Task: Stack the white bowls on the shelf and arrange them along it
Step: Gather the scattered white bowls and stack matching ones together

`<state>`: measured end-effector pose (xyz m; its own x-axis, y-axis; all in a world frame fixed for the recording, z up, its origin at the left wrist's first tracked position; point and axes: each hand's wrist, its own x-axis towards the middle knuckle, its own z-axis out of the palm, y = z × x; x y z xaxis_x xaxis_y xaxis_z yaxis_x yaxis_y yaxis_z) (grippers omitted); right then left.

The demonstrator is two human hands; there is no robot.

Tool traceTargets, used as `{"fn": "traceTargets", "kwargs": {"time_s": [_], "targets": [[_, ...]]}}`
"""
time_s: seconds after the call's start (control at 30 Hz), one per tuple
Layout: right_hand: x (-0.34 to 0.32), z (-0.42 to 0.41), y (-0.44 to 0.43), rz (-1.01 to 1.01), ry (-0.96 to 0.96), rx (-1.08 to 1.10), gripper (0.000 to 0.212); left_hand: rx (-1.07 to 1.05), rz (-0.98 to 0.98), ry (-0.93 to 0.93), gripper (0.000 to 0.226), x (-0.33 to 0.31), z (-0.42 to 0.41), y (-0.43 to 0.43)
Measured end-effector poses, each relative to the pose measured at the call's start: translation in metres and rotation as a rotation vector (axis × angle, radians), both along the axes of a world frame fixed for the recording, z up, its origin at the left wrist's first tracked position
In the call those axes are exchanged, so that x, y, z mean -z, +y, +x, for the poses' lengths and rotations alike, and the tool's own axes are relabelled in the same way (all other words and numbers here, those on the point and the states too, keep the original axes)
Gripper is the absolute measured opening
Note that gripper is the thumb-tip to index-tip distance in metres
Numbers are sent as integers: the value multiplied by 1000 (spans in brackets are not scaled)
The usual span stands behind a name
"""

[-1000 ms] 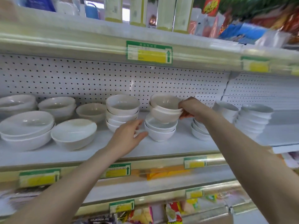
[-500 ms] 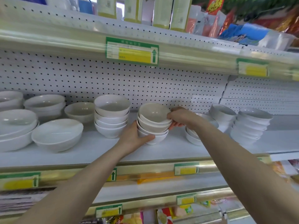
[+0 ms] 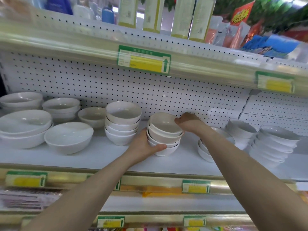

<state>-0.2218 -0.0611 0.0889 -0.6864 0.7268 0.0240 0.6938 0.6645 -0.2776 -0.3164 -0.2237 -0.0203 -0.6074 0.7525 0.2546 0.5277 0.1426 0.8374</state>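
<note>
A stack of several small white bowls stands on the white shelf at its middle. My left hand cups the stack's lower left side, thumb across the bottom bowl. My right hand grips the far right rim of the top bowls. A taller stack of similar bowls stands just to the left, apart from the held one. Behind my right forearm sits a low stack of bowls, partly hidden.
Wide shallow bowls and larger stacks fill the shelf's left end. Two more bowl stacks stand at the right. A pegboard wall backs the shelf, and an upper shelf with a price tag hangs above.
My right hand lowered two bowls onto the middle stack. My left hand moved in and closed around the stack's lower side.
</note>
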Motion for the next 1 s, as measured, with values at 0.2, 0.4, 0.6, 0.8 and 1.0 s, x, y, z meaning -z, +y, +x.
{"fn": "traceTargets", "kwargs": {"time_s": [0.2,0.4,0.6,0.8,1.0], "targets": [[-1,-5,6,-38,-7,-15,34,-8,-4,-28,86,6,-1,1],[1,1,10,-97,40,-39,34,-23,25,-9,80,11,1,4],[2,1,8,-137,35,-34,23,-38,25,18,83,12,2,4],[1,6,14,-63,29,-90,32,-45,-2,61,83,9,2,4],[-9,-2,18,249,-21,-148,41,-8,-61,132,74,8,5,-12]]}}
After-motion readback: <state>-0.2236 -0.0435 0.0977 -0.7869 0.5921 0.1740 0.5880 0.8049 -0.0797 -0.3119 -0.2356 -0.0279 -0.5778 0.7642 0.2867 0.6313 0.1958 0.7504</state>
